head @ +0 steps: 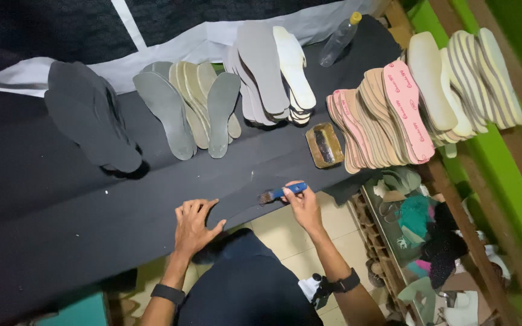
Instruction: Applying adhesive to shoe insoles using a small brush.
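Note:
My right hand (304, 205) grips a small brush with a blue handle (280, 194), its bristles resting on the dark sheet (80, 223) that covers the worktable. My left hand (193, 224) lies flat on the same sheet near its front edge, fingers spread, holding nothing. A rectangular glue tin (324, 145) stands just beyond the brush. Behind it lie rows of shoe insoles: a black stack (92, 118), a grey-green group (191, 108), a grey and white pile (273, 66), and pink and tan ones (388, 115).
A clear plastic bottle with a yellow cap (338, 40) lies at the back of the table. Cream insoles (478, 75) lean on a wooden rack against a green wall. A crate of cloth scraps (421, 229) sits on the floor at right.

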